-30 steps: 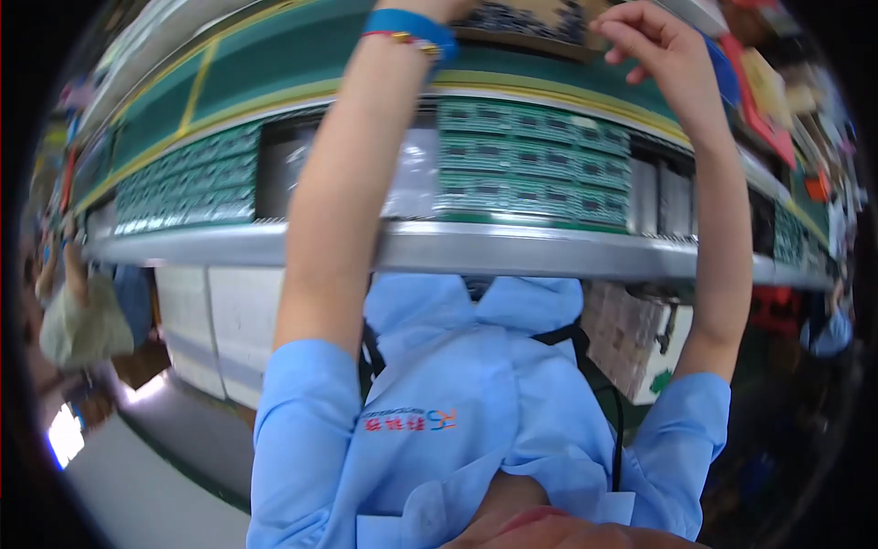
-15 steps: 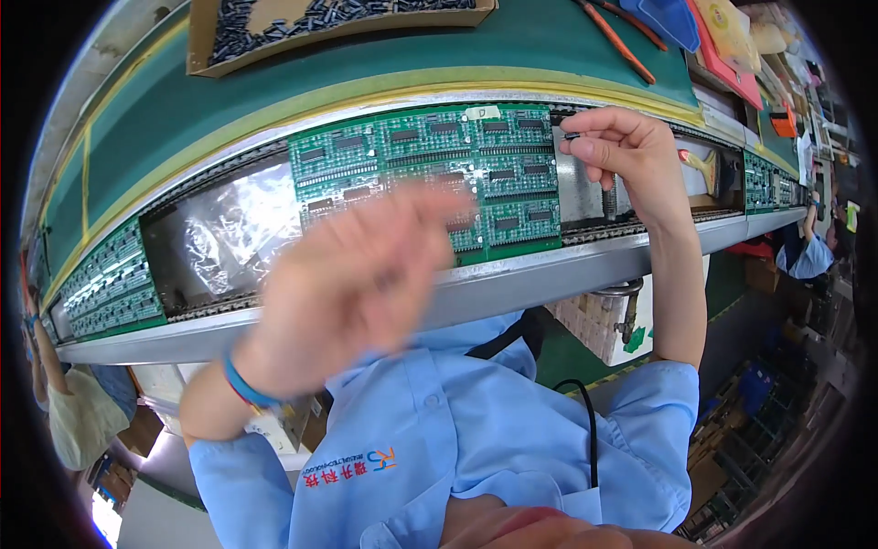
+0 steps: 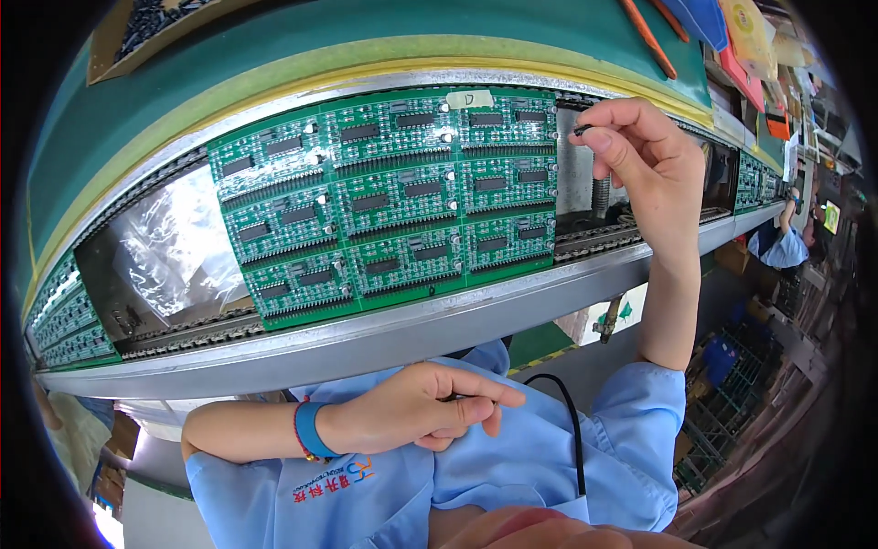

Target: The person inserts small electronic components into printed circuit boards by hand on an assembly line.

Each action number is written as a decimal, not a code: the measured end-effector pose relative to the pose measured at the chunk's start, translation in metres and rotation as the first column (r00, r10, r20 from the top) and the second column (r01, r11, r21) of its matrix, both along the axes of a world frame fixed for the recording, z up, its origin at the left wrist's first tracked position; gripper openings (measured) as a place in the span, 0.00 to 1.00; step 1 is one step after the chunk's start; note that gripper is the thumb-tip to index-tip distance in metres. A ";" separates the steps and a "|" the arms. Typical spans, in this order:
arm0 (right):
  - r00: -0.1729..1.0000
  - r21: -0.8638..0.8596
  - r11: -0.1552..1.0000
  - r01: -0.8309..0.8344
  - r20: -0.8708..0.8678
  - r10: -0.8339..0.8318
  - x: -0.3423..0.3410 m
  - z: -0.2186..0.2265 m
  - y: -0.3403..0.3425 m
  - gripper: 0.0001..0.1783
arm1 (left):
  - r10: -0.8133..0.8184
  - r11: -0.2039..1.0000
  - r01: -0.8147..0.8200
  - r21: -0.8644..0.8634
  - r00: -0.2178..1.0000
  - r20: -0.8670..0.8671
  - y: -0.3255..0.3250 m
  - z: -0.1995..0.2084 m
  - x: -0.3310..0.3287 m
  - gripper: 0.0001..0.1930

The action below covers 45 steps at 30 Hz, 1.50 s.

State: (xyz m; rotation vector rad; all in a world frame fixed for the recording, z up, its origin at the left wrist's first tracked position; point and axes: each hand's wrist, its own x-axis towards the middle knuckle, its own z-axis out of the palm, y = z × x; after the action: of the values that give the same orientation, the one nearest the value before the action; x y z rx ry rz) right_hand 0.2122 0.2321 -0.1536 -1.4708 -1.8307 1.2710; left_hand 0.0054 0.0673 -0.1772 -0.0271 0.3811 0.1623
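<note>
A green circuit board panel [image 3: 399, 197], divided into several units with black chips and rows of pins, lies on the conveyor line. Just past its upper right corner, my right hand [image 3: 651, 165] pinches a small black capacitor [image 3: 583, 131] between thumb and forefinger, apart from the panel. In front of my chest and short of the conveyor's near rail is my left hand [image 3: 425, 407], wearing a blue wristband [image 3: 311, 430]. Its fingers are curled and its forefinger points right. A small dark part [image 3: 451, 398] shows between its thumb and forefinger, mostly hidden.
A cardboard box [image 3: 108, 46] of black capacitors stands on the green bench at far left. Orange-handled pliers [image 3: 651, 41] lie at far right. The metal rail [image 3: 412, 316] edges the conveyor on my side. More circuit boards [image 3: 69, 316] lie along the line.
My left hand has drawn back from over the panel to my chest. My right hand keeps its pinch beside the panel's right end. The view has shifted, bringing the panel closer.
</note>
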 end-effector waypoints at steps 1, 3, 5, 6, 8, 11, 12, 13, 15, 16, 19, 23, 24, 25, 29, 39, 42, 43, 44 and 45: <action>1.000 -0.006 1.000 -0.002 0.003 0.002 -0.001 -0.003 0.000 0.05 | -0.004 1.000 0.005 -0.017 1.000 0.024 -0.001 -0.003 0.000 0.16; 0.991 0.131 0.990 -0.045 0.130 0.028 -0.003 -0.007 0.000 0.04 | -0.009 0.999 0.011 -0.038 0.999 0.050 0.000 -0.005 -0.001 0.16; 0.978 0.227 0.968 -0.102 0.201 0.056 -0.005 -0.009 0.002 0.04 | -0.055 0.996 0.059 -0.068 0.997 0.058 0.003 -0.005 -0.002 0.17; 0.960 0.321 0.933 -0.164 0.271 0.076 -0.005 -0.010 0.003 0.04 | -0.056 0.996 0.060 -0.072 0.997 0.062 0.004 -0.004 -0.003 0.17; 0.943 0.385 0.898 -0.210 0.323 0.082 -0.006 -0.011 0.003 0.04 | -0.084 0.996 0.083 0.025 0.995 0.055 0.007 -0.003 -0.004 0.17; 0.900 0.523 0.787 -0.326 0.426 0.090 -0.011 -0.012 0.003 0.04 | -0.015 0.999 0.012 0.039 0.998 0.061 0.003 -0.001 -0.004 0.17; 0.869 0.589 0.710 -0.387 0.491 0.067 -0.011 -0.011 0.002 0.04 | -0.015 0.999 0.013 0.037 0.998 0.063 0.001 -0.001 -0.004 0.17; 0.868 0.587 0.710 -0.388 0.492 0.068 -0.012 -0.011 0.001 0.04 | 0.007 0.999 -0.010 0.041 0.998 0.065 0.000 -0.002 -0.004 0.16; 0.835 0.645 0.609 -0.461 0.549 0.051 -0.011 -0.014 0.000 0.06 | 0.032 0.998 -0.035 0.044 0.997 0.065 -0.004 -0.003 -0.003 0.16; 0.836 0.646 0.608 -0.462 0.547 0.054 -0.012 -0.014 -0.001 0.06 | 0.066 0.997 -0.068 0.037 0.995 0.071 -0.006 -0.003 -0.003 0.15; 0.816 0.648 0.564 -0.511 0.573 0.081 -0.009 -0.013 -0.004 0.08 | 0.114 0.992 -0.117 0.042 0.992 0.059 -0.008 -0.002 -0.004 0.14; 0.896 0.649 0.655 -0.387 0.432 0.101 -0.018 0.009 -0.024 0.15 | 0.243 0.967 -0.241 0.081 0.970 -0.020 -0.009 0.005 -0.005 0.15; 0.904 0.630 0.694 -0.348 0.420 0.072 -0.012 0.026 -0.039 0.15 | 0.209 0.976 -0.208 0.063 0.978 -0.005 -0.007 0.010 -0.003 0.15; 0.922 0.662 0.662 -0.352 0.365 0.125 -0.014 0.027 -0.049 0.13 | 0.259 0.963 -0.256 0.082 0.966 -0.023 -0.008 0.010 -0.002 0.16; 0.877 0.569 0.675 -0.469 0.210 0.432 -0.017 0.030 -0.085 0.12 | 0.436 0.898 -0.428 0.097 0.896 -0.087 -0.013 0.016 0.006 0.19; 0.861 0.664 0.554 -0.502 0.321 0.395 -0.019 0.030 -0.114 0.15 | 0.633 0.763 -0.593 0.260 0.767 -0.107 -0.021 0.013 0.017 0.19; 0.835 0.704 0.452 -0.548 0.436 0.335 -0.015 0.028 -0.114 0.13 | 0.588 0.789 -0.498 0.361 0.783 -0.203 -0.018 0.014 0.019 0.18; 0.865 0.697 0.518 -0.495 0.339 0.370 -0.014 0.028 -0.110 0.13 | 0.565 0.801 -0.482 0.356 0.805 -0.183 -0.017 0.012 0.017 0.18; 0.887 0.680 0.584 -0.443 0.238 0.396 -0.013 0.028 -0.105 0.13 | 0.541 0.813 -0.464 0.350 0.825 -0.162 -0.016 0.011 0.017 0.18; 0.907 0.669 0.622 -0.407 0.215 0.362 -0.009 0.028 -0.097 0.11 | 0.536 0.815 -0.462 0.350 0.830 -0.152 -0.014 0.013 0.017 0.18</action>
State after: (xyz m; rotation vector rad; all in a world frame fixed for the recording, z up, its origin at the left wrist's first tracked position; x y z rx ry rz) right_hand 0.2035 0.1349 -0.1258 -0.7054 -2.3868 0.5282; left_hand 0.0226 0.0532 -0.1642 0.1979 0.5891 0.7598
